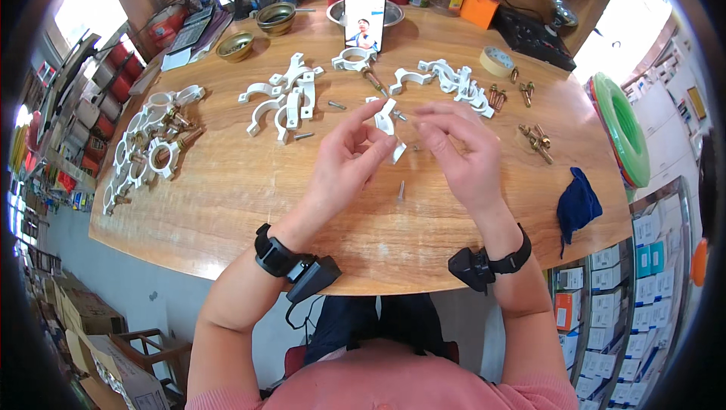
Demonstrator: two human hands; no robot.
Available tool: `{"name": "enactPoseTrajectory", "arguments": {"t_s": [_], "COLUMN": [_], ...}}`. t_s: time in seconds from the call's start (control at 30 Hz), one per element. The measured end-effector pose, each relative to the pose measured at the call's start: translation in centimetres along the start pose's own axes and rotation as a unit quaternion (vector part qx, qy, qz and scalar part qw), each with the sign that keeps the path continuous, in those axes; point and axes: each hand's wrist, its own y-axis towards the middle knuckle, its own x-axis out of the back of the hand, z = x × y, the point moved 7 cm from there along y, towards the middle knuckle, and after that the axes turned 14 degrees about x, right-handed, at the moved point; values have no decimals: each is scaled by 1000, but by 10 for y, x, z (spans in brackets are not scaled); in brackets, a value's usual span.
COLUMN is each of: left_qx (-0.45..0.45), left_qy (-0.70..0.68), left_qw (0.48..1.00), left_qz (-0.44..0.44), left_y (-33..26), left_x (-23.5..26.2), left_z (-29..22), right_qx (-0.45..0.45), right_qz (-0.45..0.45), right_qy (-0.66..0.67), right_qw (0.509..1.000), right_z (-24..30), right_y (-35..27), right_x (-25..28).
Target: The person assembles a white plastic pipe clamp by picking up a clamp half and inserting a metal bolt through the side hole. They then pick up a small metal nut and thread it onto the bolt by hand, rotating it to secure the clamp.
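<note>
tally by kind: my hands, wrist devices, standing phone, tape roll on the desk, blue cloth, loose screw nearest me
Left hand and right hand: 2
Black wrist devices: 2
Standing phone: 1
Tape roll: 1
Blue cloth: 1
Loose screw nearest you: 1
Total: 8

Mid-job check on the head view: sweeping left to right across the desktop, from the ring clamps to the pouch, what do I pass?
White ring clamps with bolts → pile of white half-clamps → left hand → loose silver screw → right hand → brass-coloured bolts → dark blue pouch.
</note>
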Motion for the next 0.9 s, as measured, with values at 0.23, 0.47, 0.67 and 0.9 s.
{"name": "enactPoseTrajectory", "arguments": {"t_s": [0.23,0.47,0.67,0.9], "left_qx": [-46,-41,-55,-47], "left_qy": [2,-23,-25,57], "left_qw": [999,999,998,996], "left_qz": [-2,-24,-9,-44], "left_y": [-2,5,4,1], "left_x": [-2,7,1,3], "left_z": [-3,3,6,6], "right_qx": [-80,61,-258,-173], "right_qz": [26,26,65,35], "right_qy": [105,114,86,-5], "right_qw": [991,991,960,984], "right_z": [-12,7,-37,-29], "right_y": [-4,2,-23,-16], "right_x": [-2,-5,-21,-22]}}
